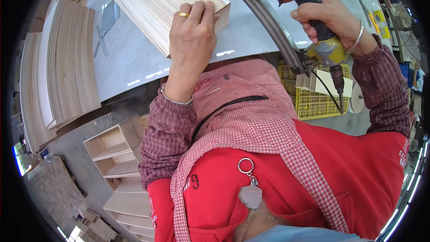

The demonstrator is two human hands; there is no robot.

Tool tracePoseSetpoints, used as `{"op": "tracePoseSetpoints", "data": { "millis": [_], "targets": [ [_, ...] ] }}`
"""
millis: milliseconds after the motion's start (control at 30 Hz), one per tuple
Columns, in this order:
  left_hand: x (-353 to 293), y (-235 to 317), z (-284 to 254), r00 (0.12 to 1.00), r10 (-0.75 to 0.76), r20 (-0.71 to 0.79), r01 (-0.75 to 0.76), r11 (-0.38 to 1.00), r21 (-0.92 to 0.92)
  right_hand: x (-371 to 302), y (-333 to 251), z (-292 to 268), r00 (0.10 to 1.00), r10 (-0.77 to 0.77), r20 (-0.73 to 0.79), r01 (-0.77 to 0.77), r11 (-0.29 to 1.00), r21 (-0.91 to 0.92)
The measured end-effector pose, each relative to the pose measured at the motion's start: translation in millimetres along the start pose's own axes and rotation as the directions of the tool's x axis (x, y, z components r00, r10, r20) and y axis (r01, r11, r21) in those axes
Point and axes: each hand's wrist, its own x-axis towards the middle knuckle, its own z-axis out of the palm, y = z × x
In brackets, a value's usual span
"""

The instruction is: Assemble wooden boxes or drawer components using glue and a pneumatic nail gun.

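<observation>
My left hand [194, 36] lies over the near right corner of a long pale wooden box [159, 4], fingers together and bent over its edge. The box sits on a glossy blue-grey table [130, 60]. In my right hand [330, 13] is a yellow and black nail gun [329, 51], gripped by its dark handle. Its long grey magazine slants down toward my apron, and an air hose hangs from the handle's base. The gun is raised to the right of the box, apart from it. Its nose is cut off by the upper edge.
Long wooden boards [74, 58] are stacked at the table's left end, beside some flat grey metal pieces [108, 18]. Below the table stand open wooden boxes [112, 143]. A yellow plastic crate [313, 107] with wood pieces is at right. More wood is piled on the floor [96, 175].
</observation>
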Motion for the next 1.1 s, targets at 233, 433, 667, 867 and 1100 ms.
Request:
{"op": "tracePoseSetpoints", "data": {
  "millis": [233,433,667,867,1100],
  "targets": [
    [-1,0,-1,1.000,-0.012,0.012,0.012,1.000,-0.005,-6,-19,-2,0.998,0.049,0.039,-0.046,0.996,-0.072],
    [0,0,-1,1.000,-0.008,0.013,0.008,1.000,-0.016,-2,-26,4,0.997,0.080,0.012,-0.076,0.977,-0.201],
    [0,-1,2,1.000,-0.003,-0.005,0.003,1.000,-0.017,-1,-30,8,0.996,0.079,0.047,-0.068,0.979,-0.193],
    [0,-1,2,1.000,-0.002,-0.003,0.002,1.000,-0.019,2,-25,7,0.980,0.197,0.019,-0.196,0.978,-0.069],
    [-4,-2,0,1.000,-0.022,0.004,0.022,1.000,-0.002,10,-24,6,0.966,0.256,0.033,-0.255,0.967,-0.029]
  ]
}}
